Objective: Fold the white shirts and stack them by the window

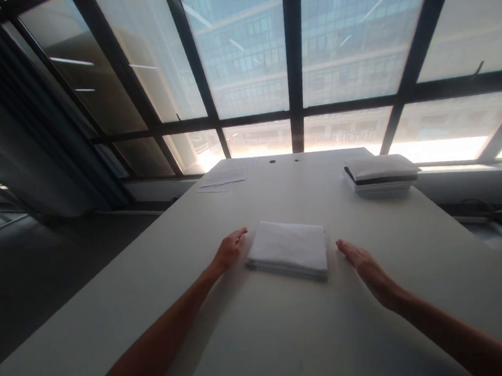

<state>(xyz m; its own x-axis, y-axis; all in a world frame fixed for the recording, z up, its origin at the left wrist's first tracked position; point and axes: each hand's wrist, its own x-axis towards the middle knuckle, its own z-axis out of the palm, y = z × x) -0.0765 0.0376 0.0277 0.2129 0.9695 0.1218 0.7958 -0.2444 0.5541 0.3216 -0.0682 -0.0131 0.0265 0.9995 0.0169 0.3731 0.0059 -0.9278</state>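
Note:
A white folded cloth (289, 246) lies flat on the white table (254, 338), its layers showing along the near edge. Just beside its left edge is my left hand (230, 248), fingers stretched forward, holding nothing. On the other side my right hand (363, 261) rests a little apart from the cloth's right edge, its fingers extended and also without anything in them. Neither hand appears to touch the cloth.
At the back right stands a stack of folded cloths (382, 169), white with a dark layer. Several paper sheets (226, 175) lie at the back left. Windows (239, 44) rise behind the table; a dark curtain (54, 122) hangs at the left.

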